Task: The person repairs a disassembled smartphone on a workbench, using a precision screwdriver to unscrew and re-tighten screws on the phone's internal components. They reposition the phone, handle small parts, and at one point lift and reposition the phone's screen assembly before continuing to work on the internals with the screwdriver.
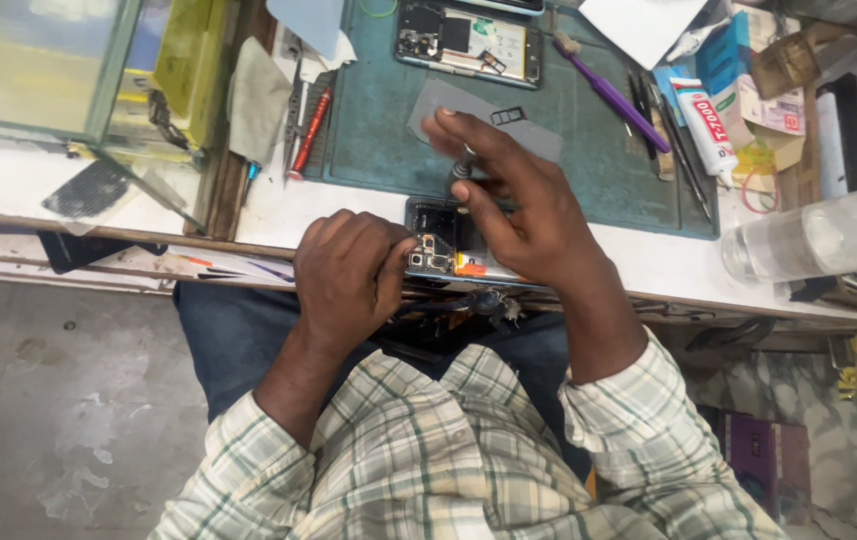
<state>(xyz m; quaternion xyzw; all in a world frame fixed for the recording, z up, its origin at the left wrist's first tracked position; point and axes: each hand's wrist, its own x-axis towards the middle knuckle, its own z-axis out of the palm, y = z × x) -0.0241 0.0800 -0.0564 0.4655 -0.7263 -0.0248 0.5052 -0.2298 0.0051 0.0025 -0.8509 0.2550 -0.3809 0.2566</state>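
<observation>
An opened phone (445, 243) with its back off lies at the near edge of the white bench, its circuit board showing. My left hand (348, 270) is curled over its left end and holds it down. My right hand (513, 190) stands over the phone and grips a small metal screwdriver (461, 175) upright, tip down into the phone. A grey phone back cover (538, 135) and a small SIM tray (508, 115) lie just beyond on the teal mat (388, 120).
A second opened phone (468, 40) lies at the mat's far edge. A purple toothbrush (613, 95), glue tube (703, 125), red screwdriver (310, 130), tweezers and a clear plastic bottle (818, 240) surround the mat. A glass case (48, 70) stands at left.
</observation>
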